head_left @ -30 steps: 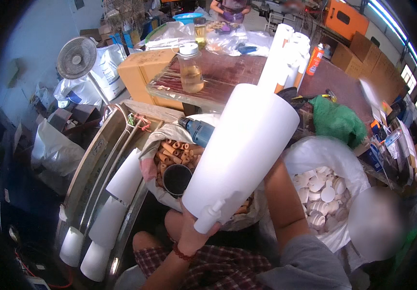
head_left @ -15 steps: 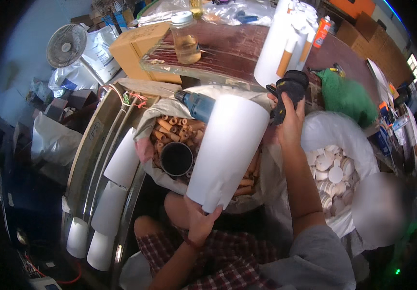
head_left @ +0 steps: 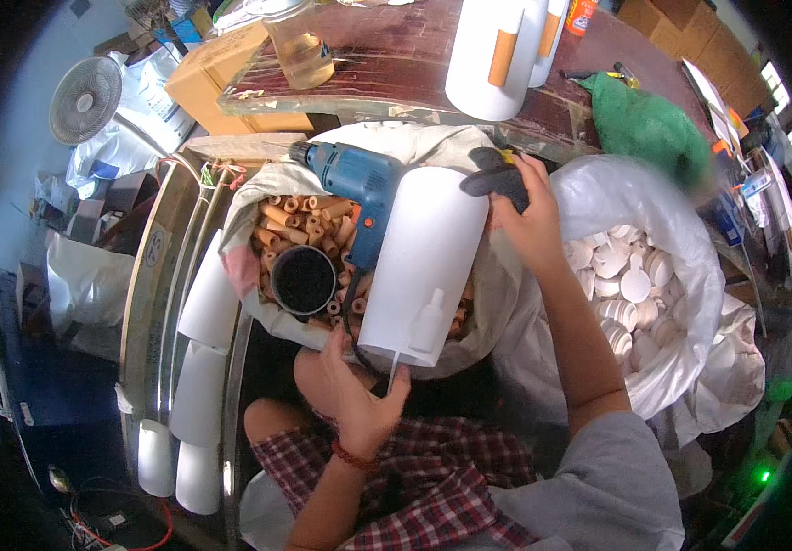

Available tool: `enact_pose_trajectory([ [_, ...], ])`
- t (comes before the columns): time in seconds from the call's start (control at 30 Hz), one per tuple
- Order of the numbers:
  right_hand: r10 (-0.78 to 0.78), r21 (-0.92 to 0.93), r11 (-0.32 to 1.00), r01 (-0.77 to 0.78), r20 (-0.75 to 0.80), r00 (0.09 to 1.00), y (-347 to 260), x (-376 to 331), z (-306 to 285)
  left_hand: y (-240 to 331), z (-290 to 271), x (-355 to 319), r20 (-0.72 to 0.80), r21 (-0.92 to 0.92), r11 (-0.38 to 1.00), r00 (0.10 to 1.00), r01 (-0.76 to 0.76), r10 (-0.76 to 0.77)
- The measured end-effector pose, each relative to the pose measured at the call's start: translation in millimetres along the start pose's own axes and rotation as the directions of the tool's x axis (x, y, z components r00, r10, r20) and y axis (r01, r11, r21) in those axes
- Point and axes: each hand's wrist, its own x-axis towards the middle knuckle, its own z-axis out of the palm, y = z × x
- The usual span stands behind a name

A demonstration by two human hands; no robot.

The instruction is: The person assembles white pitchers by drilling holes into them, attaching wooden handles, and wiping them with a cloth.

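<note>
A large white tapered tube (head_left: 425,266) slants across the middle, above an open sack of small brown tubes (head_left: 327,220). My left hand (head_left: 364,404) closes round its lower rim, where a thin pale rod or strip (head_left: 393,372) shows beside my thumb. At the upper right end, my right hand (head_left: 529,216) grips a dark grey, soft-looking piece (head_left: 497,179) with a small yellow spot, against the tube's side; its exact kind is unclear. A blue power drill (head_left: 359,188) lies on the sack just left of the tube, partly covered by it.
A dark cup (head_left: 304,280) sits among the brown tubes. To the right stands a plastic bag (head_left: 690,266) of white discs. White tapered tubes (head_left: 200,390) line a wooden trough on the left. Ahead is a dark red table (head_left: 396,73) with a jar (head_left: 299,46) and upright white tubes.
The view has shifted, showing more of the drill. My right hand has brought the dark piece down against the tube's upper end. The left hand has moved beneath the lower rim.
</note>
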Motion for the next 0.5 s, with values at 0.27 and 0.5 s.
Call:
enact_pose_trajectory([
  [0.27, -0.22, -0.13, 0.962, 0.239, 0.147, 0.964, -10, 1, 11, 15, 19, 26, -0.051, 0.129, 0.945, 0.95, -0.301, 0.309],
  [0.5, -0.168, -0.082, 0.976, 0.199, 0.292, 0.942, -17, -4, 13, 15, 28, 35, -0.066, 0.185, 0.931, 0.941, -0.314, 0.331],
])
